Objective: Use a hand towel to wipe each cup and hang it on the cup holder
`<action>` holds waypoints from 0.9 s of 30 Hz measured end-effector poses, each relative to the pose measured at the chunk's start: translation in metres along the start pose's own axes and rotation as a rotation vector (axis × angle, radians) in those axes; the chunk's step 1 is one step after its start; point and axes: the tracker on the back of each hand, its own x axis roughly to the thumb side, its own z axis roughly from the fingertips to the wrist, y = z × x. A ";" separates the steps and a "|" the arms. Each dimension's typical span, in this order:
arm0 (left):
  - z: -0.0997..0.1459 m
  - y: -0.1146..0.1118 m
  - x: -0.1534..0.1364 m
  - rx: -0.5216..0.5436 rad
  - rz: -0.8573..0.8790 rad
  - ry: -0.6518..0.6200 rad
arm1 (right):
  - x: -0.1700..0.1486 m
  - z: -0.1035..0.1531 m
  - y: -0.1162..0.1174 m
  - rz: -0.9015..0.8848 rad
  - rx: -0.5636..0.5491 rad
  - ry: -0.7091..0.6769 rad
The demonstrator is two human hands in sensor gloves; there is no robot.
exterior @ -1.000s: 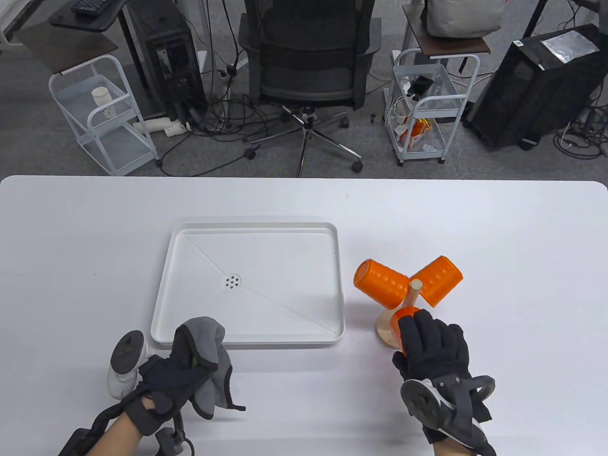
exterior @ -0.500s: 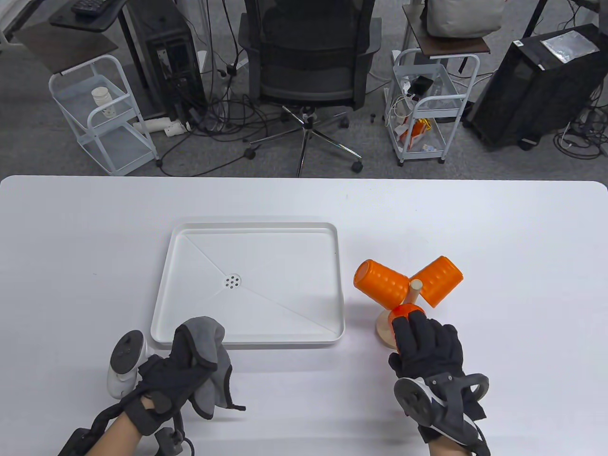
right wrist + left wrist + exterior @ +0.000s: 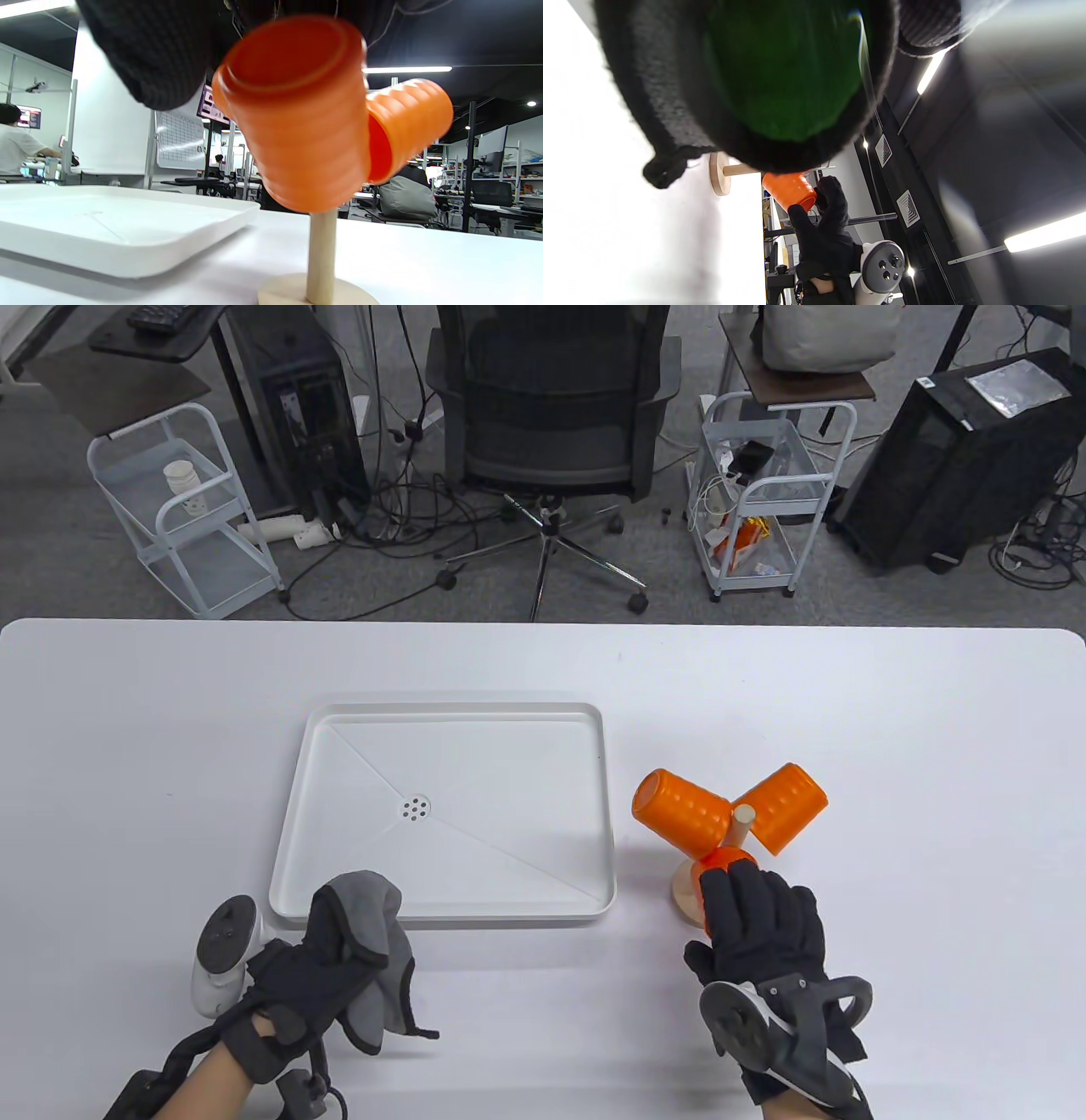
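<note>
A wooden cup holder [image 3: 744,816] stands right of the tray, with two orange cups hung on it: one pointing left [image 3: 681,810], one pointing right [image 3: 785,804]. My right hand [image 3: 759,920] grips a third orange cup [image 3: 725,861] at the near side of the post, above the round base [image 3: 684,892]. In the right wrist view this cup [image 3: 301,123] is tilted over the post [image 3: 321,254], mouth toward the post. My left hand [image 3: 318,963] holds a bunched grey hand towel [image 3: 382,950] near the table's front edge.
A white tray [image 3: 293,848] with a centre drain lies left of the holder. Beyond the table's far edge stand an office chair [image 3: 551,407] and two white carts [image 3: 182,517]. People sit at desks in the background of the right wrist view.
My right hand has shifted slightly left and nearer with the third cup, staying by the post. The left hand and towel have not moved.
</note>
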 end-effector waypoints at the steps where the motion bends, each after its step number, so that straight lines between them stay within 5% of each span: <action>1: 0.000 0.000 0.000 0.000 0.000 0.000 | 0.003 0.000 -0.003 -0.004 -0.009 -0.006; 5: 0.000 0.000 0.000 -0.001 -0.001 0.003 | 0.029 -0.004 -0.020 -0.016 -0.088 -0.055; 13: 0.000 0.000 0.000 0.004 0.002 0.006 | 0.087 -0.030 -0.023 -0.152 -0.069 -0.165; 27: 0.001 0.001 -0.001 0.013 0.005 0.025 | 0.144 -0.082 0.058 -0.328 0.143 -0.176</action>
